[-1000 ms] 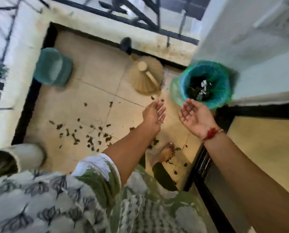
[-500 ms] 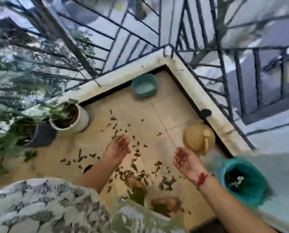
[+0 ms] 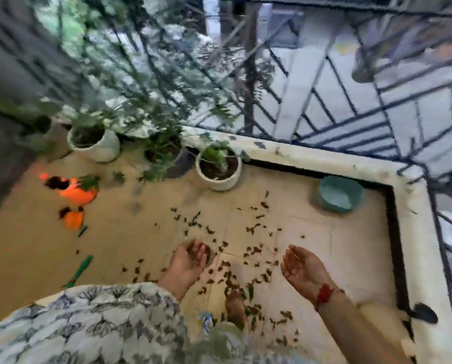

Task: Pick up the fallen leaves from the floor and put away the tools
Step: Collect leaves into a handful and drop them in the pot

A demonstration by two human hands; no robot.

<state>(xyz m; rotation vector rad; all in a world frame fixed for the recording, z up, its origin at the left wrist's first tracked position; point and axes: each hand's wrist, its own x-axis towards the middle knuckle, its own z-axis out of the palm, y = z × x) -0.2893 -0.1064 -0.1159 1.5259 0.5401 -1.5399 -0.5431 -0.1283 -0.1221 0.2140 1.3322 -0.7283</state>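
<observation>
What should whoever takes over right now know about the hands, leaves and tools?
Left hand: down among the fallen leaves, grip unclear through blur.
Right hand: open, palm up, nothing seen in it.
Leaves lie scattered across the floor.
Green tool and two orange items lie on the floor to the person's left.
Done: nothing that shows.
Left: gather the leaves, put the tools away. No bin in view.

The left hand (image 3: 190,261) has been lowered among the leaves (image 3: 253,249) at the middle of the floor (image 3: 141,245), the right hand (image 3: 302,266) drawn away from the bin.
</observation>
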